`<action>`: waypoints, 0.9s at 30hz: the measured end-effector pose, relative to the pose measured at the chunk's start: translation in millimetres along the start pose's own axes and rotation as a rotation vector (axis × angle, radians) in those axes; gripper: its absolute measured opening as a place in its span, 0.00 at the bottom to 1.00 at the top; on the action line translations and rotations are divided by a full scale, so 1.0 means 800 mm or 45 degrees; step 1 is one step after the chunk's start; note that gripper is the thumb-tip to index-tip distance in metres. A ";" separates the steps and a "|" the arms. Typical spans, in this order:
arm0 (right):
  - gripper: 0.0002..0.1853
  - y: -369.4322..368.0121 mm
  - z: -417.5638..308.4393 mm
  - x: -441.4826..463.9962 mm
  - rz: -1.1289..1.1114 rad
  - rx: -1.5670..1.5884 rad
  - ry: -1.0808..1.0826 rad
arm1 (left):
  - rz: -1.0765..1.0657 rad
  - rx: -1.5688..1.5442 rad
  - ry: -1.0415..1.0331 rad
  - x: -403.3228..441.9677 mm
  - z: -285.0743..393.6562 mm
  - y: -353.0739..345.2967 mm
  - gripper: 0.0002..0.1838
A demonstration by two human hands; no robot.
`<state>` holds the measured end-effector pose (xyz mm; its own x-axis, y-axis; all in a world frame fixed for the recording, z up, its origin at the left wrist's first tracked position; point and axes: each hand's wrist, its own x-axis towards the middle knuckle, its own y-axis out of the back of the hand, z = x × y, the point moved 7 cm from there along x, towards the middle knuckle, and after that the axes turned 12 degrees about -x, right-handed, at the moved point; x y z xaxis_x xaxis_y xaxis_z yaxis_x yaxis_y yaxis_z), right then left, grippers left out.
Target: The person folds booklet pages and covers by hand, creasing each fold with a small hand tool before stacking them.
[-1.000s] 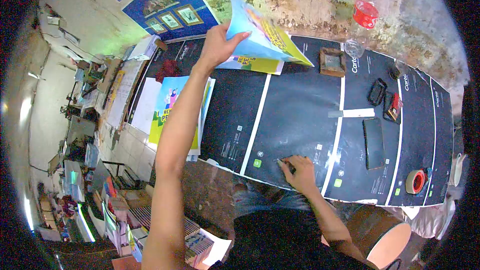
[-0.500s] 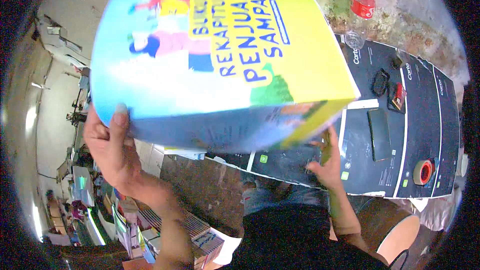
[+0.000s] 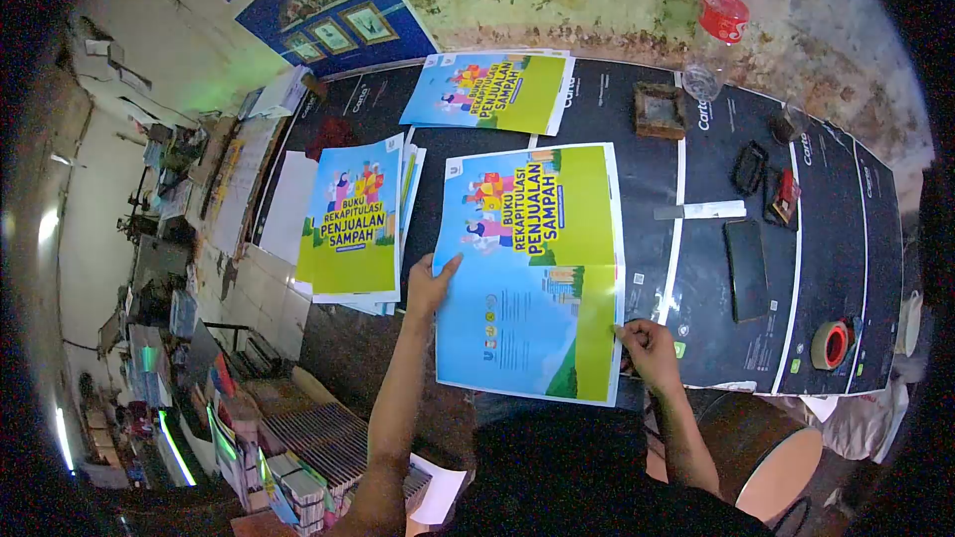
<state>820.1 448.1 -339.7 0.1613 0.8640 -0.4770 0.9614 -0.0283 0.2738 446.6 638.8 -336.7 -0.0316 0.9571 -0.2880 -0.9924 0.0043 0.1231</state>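
Observation:
A printed book cover sheet (image 3: 517, 318) lies spread out at the near edge of the table, blue on the left and yellow-green on the right, with a crease across its middle. My left hand (image 3: 431, 285) pinches its left edge, thumb on top. At the right edge, my right hand (image 3: 652, 353) is closed with its fingertips on the paper. Beyond the sheet is a stack of matching covers (image 3: 487, 89). Another stack of covers (image 3: 348, 229) sits to the left, its sheets slightly uneven.
On the black-covered table (image 3: 652, 298) are a cutter knife (image 3: 701, 210), a dark flat phone-like object (image 3: 746, 268), a tape roll (image 3: 836, 345), a square wooden box (image 3: 660, 111) and a plastic bottle (image 3: 718, 30). Bundled books (image 3: 323, 443) are piled low at left.
The cover sheet has come down from close to the camera and opened out near the table edge. My right hand, earlier open beneath it, now grips its right edge. Both cover stacks are now visible.

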 end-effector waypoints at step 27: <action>0.13 -0.001 0.012 0.008 0.106 -0.151 0.078 | 0.084 -0.032 0.027 0.009 -0.017 0.012 0.21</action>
<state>822.6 448.8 -351.4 0.2221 0.8903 -0.3976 0.9114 -0.0446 0.4091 435.0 641.8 -350.4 -0.0991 0.9486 -0.3005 -0.9908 -0.0660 0.1184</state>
